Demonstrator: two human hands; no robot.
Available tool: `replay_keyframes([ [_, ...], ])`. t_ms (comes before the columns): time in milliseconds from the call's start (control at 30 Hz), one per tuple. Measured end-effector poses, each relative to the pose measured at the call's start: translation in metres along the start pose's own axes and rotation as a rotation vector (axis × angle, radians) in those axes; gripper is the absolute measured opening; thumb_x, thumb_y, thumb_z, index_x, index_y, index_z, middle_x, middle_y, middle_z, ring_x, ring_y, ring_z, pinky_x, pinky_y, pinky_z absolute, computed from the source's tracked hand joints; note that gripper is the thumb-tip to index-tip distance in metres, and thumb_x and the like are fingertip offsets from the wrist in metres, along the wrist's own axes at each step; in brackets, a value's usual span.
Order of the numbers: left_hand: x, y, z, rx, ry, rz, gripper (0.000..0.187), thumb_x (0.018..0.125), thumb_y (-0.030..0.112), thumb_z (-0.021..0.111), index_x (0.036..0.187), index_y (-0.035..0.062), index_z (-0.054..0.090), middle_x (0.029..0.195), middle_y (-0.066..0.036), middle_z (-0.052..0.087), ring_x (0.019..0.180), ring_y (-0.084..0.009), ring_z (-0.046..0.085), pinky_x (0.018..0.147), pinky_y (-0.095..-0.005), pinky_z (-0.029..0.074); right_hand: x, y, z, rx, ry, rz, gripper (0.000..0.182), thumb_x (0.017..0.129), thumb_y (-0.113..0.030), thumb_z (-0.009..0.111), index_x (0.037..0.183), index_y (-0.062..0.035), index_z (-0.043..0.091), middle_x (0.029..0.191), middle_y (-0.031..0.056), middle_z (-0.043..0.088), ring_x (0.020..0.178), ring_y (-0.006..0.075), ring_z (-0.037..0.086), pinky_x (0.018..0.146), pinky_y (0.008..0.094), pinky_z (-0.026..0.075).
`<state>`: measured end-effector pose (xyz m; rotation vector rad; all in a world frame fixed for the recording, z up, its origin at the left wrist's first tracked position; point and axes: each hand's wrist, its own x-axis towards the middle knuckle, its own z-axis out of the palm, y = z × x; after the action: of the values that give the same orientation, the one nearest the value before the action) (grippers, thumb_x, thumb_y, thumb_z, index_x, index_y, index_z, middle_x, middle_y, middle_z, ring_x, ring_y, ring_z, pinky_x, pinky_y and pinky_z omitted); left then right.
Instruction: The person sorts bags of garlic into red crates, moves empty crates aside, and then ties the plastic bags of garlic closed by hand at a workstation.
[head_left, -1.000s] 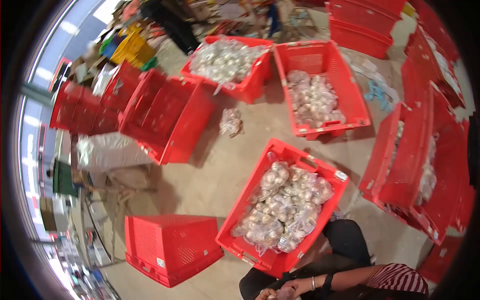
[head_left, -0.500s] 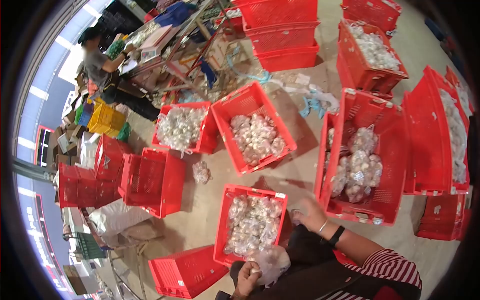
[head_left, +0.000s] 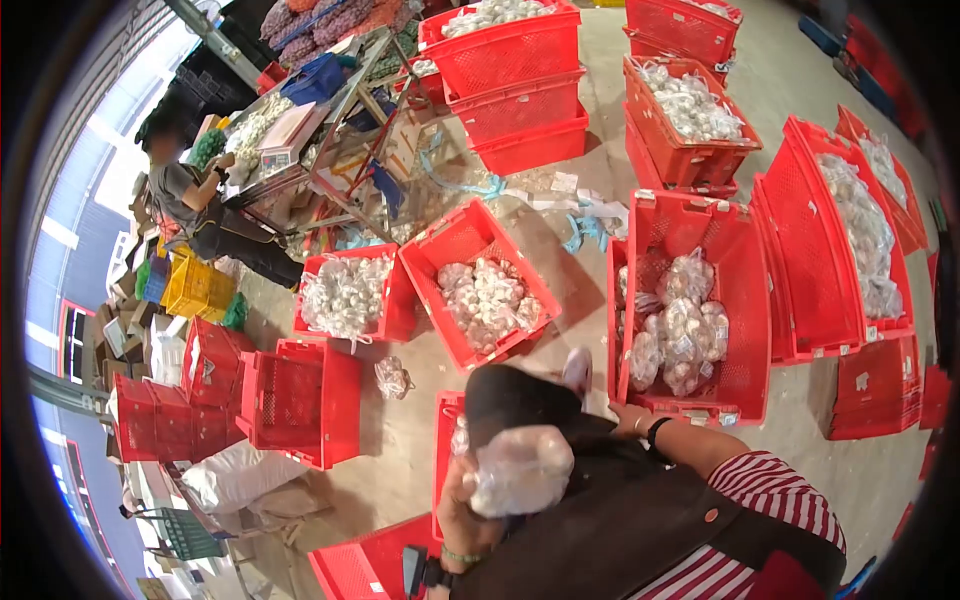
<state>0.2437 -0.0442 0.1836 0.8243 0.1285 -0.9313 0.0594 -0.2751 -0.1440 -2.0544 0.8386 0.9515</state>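
Three red crates stand in one stack (head_left: 530,95) at the far side. Nearer, on the right, one large crate (head_left: 680,225) holds several bags of bulbs; two more filled crates stand side by side in the middle, the left crate (head_left: 400,310) and the right crate (head_left: 462,235). One near crate (head_left: 442,435) shows only a strip of its left side; half a second ago its whole load was in view, and now the leg (head_left: 520,400) covers most of it.

One clear bag (head_left: 525,470) is held up over the person's lap, its long axis running crosswise and rising slightly to the right, the rounded end pointing right. It was lower before, by the near crate's edge. The left hand (head_left: 465,500) has its fingers clamped on the bag's left end. The right hand (head_left: 632,422), earlier beside the near crate, is now at the large crate's near left corner; whether its fingers grip the rim I cannot tell. One smaller loose bag (head_left: 393,378) lies on the floor.
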Motion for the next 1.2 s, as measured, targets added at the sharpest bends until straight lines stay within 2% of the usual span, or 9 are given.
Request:
replay_keyframes([
  [133, 0.052, 0.016, 0.016, -0.015, -0.177, -0.052, 0.023, 0.079, 0.019, 0.057, 0.098, 0.0085, 0.050, 0.100, -0.012, 0.061, 0.095, -0.0285, 0.062, 0.084, -0.0436, 0.052, 0.037, 0.042, 0.028, 0.332, 0.121, -0.241, 0.064, 0.077, -0.042, 0.067, 0.134, -0.0170, 0.052, 0.106, 0.0197, 0.067, 0.101, 0.0358, 0.065, 0.086, 0.0426, 0.051],
  [200, 0.079, 0.026, 0.032, 0.009, -0.233, -0.079, 0.022, 0.080, 0.015, 0.056, 0.099, 0.0066, 0.050, 0.102, -0.013, 0.062, 0.098, -0.0300, 0.062, 0.087, -0.0450, 0.052, 0.054, 0.052, 0.039, 0.582, 0.118, -0.302, 0.066, 0.076, -0.043, 0.072, 0.128, -0.0074, 0.056, 0.111, 0.0150, 0.068, 0.097, 0.0300, 0.067, 0.085, 0.0388, 0.051],
  [333, 0.150, 0.040, 0.059, 0.034, -0.346, -0.184, 0.022, 0.080, 0.012, 0.056, 0.100, 0.0048, 0.051, 0.105, -0.014, 0.062, 0.101, -0.0316, 0.062, 0.091, -0.0464, 0.052, -0.022, -0.018, -0.037, 0.817, 0.518, 0.033, 0.038, 0.084, -0.022, 0.070, 0.117, -0.0038, 0.064, 0.103, 0.0102, 0.068, 0.099, 0.0191, 0.064, 0.087, 0.0319, 0.050],
  [467, 0.244, 0.038, 0.083, -0.002, -0.484, -0.387, 0.024, 0.084, 0.013, 0.056, 0.107, 0.0070, 0.051, 0.112, -0.017, 0.062, 0.106, -0.0336, 0.061, 0.094, -0.0489, 0.049, -0.041, -0.067, -0.127, 1.592, 0.389, -0.512, 0.052, 0.080, -0.005, 0.075, 0.128, -0.0039, 0.055, 0.116, 0.0050, 0.061, 0.106, 0.0161, 0.058, 0.093, 0.0337, 0.048],
  [600, 0.324, 0.038, 0.118, -0.031, -0.467, -0.574, 0.023, 0.086, 0.014, 0.055, 0.108, 0.0076, 0.051, 0.113, -0.017, 0.061, 0.106, -0.0341, 0.061, 0.094, -0.0472, 0.049, -0.073, -0.129, -0.265, 1.422, 0.373, -0.661, 0.060, 0.079, -0.010, 0.078, 0.132, -0.0033, 0.050, 0.126, 0.0064, 0.056, 0.115, 0.0148, 0.053, 0.099, 0.0349, 0.045],
  [933, 0.444, 0.120, 0.122, 0.149, -0.544, -0.238, 0.020, 0.086, 0.008, 0.049, 0.105, 0.0031, 0.055, 0.109, -0.008, 0.058, 0.105, -0.0202, 0.057, 0.096, -0.0378, 0.045, 0.022, -0.204, -0.396, 1.225, 0.538, -0.550, 0.020, 0.093, -0.015, 0.062, 0.107, 0.0002, 0.063, 0.085, 0.0013, 0.063, 0.076, 0.0071, 0.054, 0.067, 0.0239, 0.047],
  [1000, 0.457, 0.127, 0.106, 0.290, -0.398, -0.065, 0.018, 0.082, -0.002, 0.051, 0.098, 0.0037, 0.057, 0.094, -0.002, 0.053, 0.086, -0.0120, 0.052, 0.081, -0.0257, 0.043, 0.037, -0.222, -0.420, 1.067, 0.514, -0.535, 0.020, 0.093, -0.016, 0.062, 0.106, -0.0001, 0.062, 0.084, 0.0011, 0.061, 0.074, 0.0069, 0.054, 0.066, 0.0227, 0.046],
  [1133, 0.471, 0.153, 0.104, 0.087, -0.318, -0.092, 0.024, 0.081, -0.006, 0.062, 0.099, 0.0075, 0.055, 0.098, -0.001, 0.057, 0.091, -0.0104, 0.056, 0.081, -0.0253, 0.047, 0.078, -0.265, -0.453, 1.046, 0.257, -0.540, 0.032, 0.088, -0.019, 0.070, 0.110, 0.0017, 0.060, 0.085, 0.0019, 0.061, 0.079, 0.0094, 0.058, 0.069, 0.0243, 0.048],
  [1200, 0.487, 0.160, 0.098, 0.049, -0.277, -0.023, 0.026, 0.081, -0.006, 0.065, 0.098, 0.0091, 0.053, 0.102, -0.003, 0.059, 0.093, -0.0122, 0.059, 0.080, -0.0274, 0.050, 0.102, -0.286, -0.475, 0.593, 0.477, -0.673, 0.032, 0.083, -0.019, 0.073, 0.104, 0.0030, 0.062, 0.086, 0.0090, 0.064, 0.080, 0.0169, 0.062, 0.073, 0.0297, 0.051],
])
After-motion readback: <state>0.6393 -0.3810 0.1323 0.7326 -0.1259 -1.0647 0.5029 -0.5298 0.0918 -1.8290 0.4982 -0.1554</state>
